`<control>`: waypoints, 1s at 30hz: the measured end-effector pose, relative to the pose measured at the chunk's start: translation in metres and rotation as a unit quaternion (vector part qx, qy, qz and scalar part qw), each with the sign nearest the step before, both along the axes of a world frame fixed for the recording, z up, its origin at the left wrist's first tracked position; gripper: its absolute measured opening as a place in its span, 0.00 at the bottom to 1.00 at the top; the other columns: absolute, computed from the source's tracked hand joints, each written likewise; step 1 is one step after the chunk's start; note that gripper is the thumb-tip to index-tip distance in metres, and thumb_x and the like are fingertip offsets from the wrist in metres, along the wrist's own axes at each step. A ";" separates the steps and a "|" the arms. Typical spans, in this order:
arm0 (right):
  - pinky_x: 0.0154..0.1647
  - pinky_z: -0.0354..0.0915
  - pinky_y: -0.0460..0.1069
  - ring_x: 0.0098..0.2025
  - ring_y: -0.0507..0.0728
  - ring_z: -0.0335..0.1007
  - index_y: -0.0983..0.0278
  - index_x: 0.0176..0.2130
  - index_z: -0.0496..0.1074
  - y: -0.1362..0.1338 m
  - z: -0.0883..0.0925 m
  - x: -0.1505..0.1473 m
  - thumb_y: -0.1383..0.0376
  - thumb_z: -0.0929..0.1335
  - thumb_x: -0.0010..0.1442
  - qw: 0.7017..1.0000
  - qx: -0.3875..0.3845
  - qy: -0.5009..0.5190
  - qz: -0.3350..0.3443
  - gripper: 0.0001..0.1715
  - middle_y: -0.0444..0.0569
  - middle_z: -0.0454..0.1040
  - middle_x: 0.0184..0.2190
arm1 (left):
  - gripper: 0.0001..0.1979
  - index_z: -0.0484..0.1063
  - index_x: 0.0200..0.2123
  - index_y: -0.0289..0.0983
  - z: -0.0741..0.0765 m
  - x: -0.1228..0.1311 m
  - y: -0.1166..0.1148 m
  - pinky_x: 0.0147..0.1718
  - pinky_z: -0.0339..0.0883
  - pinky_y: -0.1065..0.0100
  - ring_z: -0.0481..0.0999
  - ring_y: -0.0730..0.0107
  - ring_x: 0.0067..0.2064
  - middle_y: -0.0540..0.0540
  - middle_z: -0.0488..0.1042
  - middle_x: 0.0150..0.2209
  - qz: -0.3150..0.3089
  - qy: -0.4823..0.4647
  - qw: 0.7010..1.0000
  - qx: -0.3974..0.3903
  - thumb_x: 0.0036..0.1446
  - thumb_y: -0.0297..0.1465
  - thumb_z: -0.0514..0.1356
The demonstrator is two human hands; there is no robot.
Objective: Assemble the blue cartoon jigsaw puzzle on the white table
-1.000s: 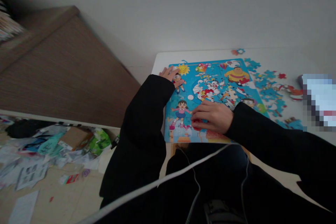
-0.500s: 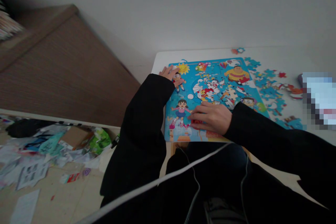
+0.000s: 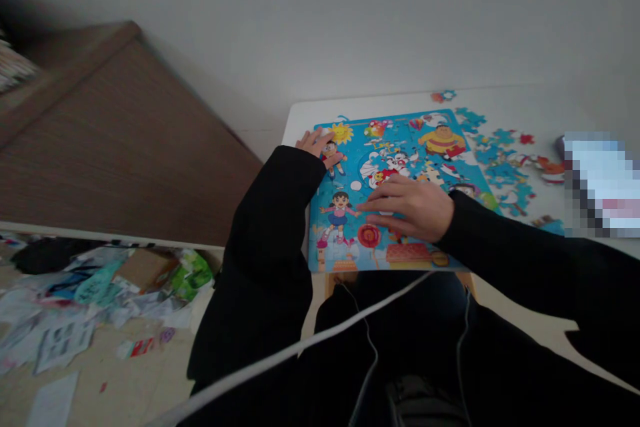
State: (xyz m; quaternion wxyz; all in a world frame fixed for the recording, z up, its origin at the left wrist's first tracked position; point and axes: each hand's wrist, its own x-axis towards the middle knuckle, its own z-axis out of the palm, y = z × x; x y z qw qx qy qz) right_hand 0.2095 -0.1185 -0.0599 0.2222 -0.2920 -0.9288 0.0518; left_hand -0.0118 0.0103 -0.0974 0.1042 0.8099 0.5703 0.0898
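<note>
A blue cartoon jigsaw puzzle (image 3: 353, 161) lies flat on the white table, its front edge by my lap. My left hand (image 3: 319, 145) rests on its upper left corner, fingers spread beside the sun picture. Over the lower middle, my right hand (image 3: 414, 207) lies palm down with fingers stretched out to the left. Its fingertips are close to the girl in the pink top, just above the red round lollipop picture (image 3: 369, 235). I see no piece in its fingers, though the palm side is hidden. Loose jigsaw pieces (image 3: 431, 175) lie on the board's centre right.
Several more loose pieces (image 3: 503, 147) are scattered on the white table (image 3: 305, 113) right of the puzzle. A pixelated device (image 3: 605, 180) sits at the far right. A brown cabinet (image 3: 130, 140) stands left, with floor clutter (image 3: 110, 287) below. A white cable (image 3: 320, 337) crosses my lap.
My right hand has lifted slightly up and right across the puzzle, uncovering the lollipop picture. My left hand stays on the corner. The whole view has shifted a little.
</note>
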 end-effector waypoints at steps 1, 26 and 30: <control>0.37 0.62 0.49 0.37 0.54 0.66 0.62 0.45 0.74 0.002 0.008 0.008 0.57 0.59 0.64 1.000 0.000 0.012 -0.005 0.20 0.50 0.75 0.35 | 0.31 0.56 0.60 0.44 0.000 0.000 0.000 0.61 0.44 0.49 0.46 0.47 0.64 0.44 0.49 0.64 0.000 0.001 1.000 0.001 0.56 0.47 0.55; 0.35 0.61 0.47 0.36 0.53 0.69 0.61 0.36 0.73 -0.011 -0.010 0.003 0.59 0.68 0.54 0.980 -0.199 -0.003 -0.009 0.10 0.46 0.74 0.33 | 0.32 0.56 0.60 0.44 -0.003 -0.001 0.003 0.60 0.44 0.49 0.46 0.47 0.64 0.44 0.49 0.64 -0.006 -0.008 1.000 0.008 0.55 0.48 0.55; 0.35 0.60 0.47 0.36 0.53 0.69 0.61 0.33 0.73 -0.009 -0.013 -0.006 0.58 0.67 0.56 0.975 -0.223 0.007 -0.001 0.10 0.46 0.74 0.33 | 0.31 0.57 0.60 0.43 -0.002 0.001 0.001 0.61 0.43 0.50 0.46 0.48 0.65 0.44 0.49 0.64 0.001 -0.005 1.000 -0.001 0.56 0.46 0.56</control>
